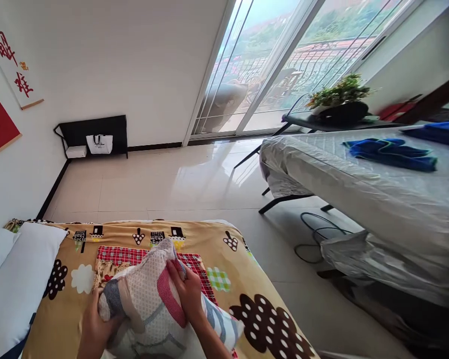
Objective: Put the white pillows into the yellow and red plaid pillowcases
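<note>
A white pillowcase with pink, grey and blue shapes is bunched up in front of me, over the bed. My left hand grips its left side, thumb on the near face, by a dark grey patch. Higher up, my right hand pinches the upper right edge, its fingers closed on the cloth. The pillowcase bulges, but I cannot tell what is inside. Beneath it lies a folded cloth with a red plaid border, partly hidden, on the tan patterned bedsheet.
White pillows lie at the bed's left end. Across a tiled floor, a plastic-wrapped mattress bears blue cloths. A black cable lies on the floor near it. By the wall stands a low black rack with a white bag.
</note>
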A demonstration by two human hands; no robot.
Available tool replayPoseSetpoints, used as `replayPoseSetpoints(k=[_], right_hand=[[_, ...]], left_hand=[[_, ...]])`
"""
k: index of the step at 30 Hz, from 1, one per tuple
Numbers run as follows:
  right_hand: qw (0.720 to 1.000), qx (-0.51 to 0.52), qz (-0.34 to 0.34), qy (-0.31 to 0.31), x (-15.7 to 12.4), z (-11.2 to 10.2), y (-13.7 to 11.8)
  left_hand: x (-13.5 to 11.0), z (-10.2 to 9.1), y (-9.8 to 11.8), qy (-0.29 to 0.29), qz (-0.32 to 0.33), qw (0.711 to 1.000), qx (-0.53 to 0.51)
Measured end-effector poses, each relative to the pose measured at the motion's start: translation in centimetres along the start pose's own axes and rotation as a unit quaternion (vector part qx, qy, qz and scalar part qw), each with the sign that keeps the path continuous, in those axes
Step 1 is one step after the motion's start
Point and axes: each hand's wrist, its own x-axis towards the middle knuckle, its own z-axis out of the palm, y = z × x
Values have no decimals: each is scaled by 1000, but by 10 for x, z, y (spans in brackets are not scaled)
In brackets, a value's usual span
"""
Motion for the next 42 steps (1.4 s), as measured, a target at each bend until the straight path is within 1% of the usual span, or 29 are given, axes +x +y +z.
replayPoseSetpoints(k=[1,2,4,5,7,8,10,11,13,15,16,17,18,19,21,23,25,26,28,30,34,36,39,40,42], right_hand=[[1000,-5,6,10,-2,-4,3],[1000,-13,12,18,-3,-9,7],[999,-38,17,21,-5,-16,13],[998,-56,15,15,-5,-19,15],[995,-104,4,-11,-7,-19,20],[991,-131,-6,-29,-7,-17,23],[981,-180,-34,-69,-10,-12,29],[976,-197,-52,-80,-11,-8,34],[969,-220,-88,-71,-16,-2,47],[965,-237,-107,-41,-22,5,64],[962,-244,-114,-37,-25,8,73],[959,-250,-124,-52,-30,10,81],[953,-256,-138,-86,-35,12,87],[942,-266,-154,-133,-40,14,92],[907,-294,-179,-243,-51,16,94],[866,-325,-179,-334,-61,18,91],[836,-350,-164,-389,-67,21,86],[826,-364,-157,-401,-68,24,85],[812,-394,-151,-403,-69,32,85],[806,-420,-165,-385,-69,41,88],[799,-433,-223,-352,-68,54,95],[797,-430,-238,-353,-69,58,96],[796,-443,-234,-341,-72,61,96],[796,-448,-230,-335,-71,61,95],[797,-454,-223,-330,-65,57,93]], left_hand=[[0,-2,-11,14,-9,1000,17],[0,-4,-22,14,-14,999,36],[0,0,-40,-27,-28,998,44],[0,7,-46,-57,-44,997,24],[1,30,-51,-113,-78,989,-53],[2,46,-51,-120,-88,984,-93],[5,76,-46,-118,-80,980,-138],[6,90,-43,-116,-68,981,-142],[9,111,-39,-92,-58,986,-130],[12,124,-38,-59,-68,990,-110],[13,128,-40,-44,-77,990,-105],[14,130,-43,-34,-86,990,-104],[14,131,-46,-30,-93,990,-105],[15,131,-49,-28,-97,989,-109],[17,129,-54,-25,-99,988,-119],[21,125,-57,-34,-92,986,-133],[23,124,-55,-53,-85,984,-146],[24,124,-54,-65,-82,983,-151],[22,129,-50,-90,-79,980,-159],[16,136,-46,-107,-78,978,-164],[2,146,-44,-100,-85,976,-171],[-1,145,-45,-94,-90,976,-177],[-2,138,-45,-97,-90,973,-189],[-2,134,-45,-107,-88,971,-197],[-5,128,-41,-147,-83,961,-220]])
